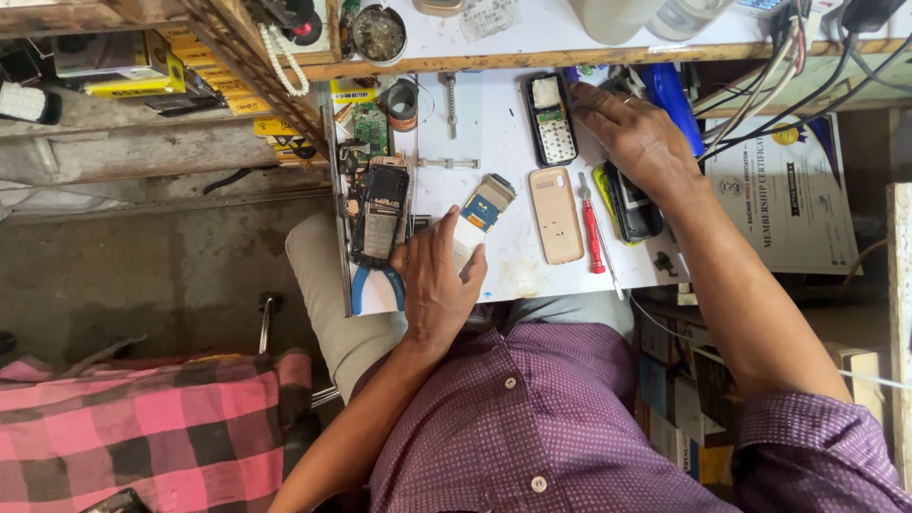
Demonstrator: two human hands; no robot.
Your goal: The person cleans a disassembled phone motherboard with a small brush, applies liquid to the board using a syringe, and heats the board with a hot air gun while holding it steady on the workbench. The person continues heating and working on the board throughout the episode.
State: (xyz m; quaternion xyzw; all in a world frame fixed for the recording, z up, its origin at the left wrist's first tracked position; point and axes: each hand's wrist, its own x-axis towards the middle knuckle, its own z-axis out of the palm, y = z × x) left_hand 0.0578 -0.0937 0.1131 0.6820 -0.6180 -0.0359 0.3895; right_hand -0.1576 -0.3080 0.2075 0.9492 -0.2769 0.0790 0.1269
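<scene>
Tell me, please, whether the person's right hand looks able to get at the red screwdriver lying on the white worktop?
Probably yes. The right hand rests close by, just up and to the right of the red screwdriver, which lies uncovered beside the beige phone cover, with nothing on top of it.

**Colours on the bench**

Landmark: white board (503, 123). On it: beige phone cover (556, 216), red-handled screwdriver (594, 236) just right of it, black phone shell (550, 119) above. Blue-and-white screen part (483, 211) left of the cover. Black phone frame (380, 214) at the board's left edge, blue-handled pliers (377, 283) below it, green circuit board (370, 128) above. Off the board: purple dotted shirt (551, 418) below, pink-and-black check cloth (152, 418) far lower left, yellow boxes (204, 57) upper left.
</scene>
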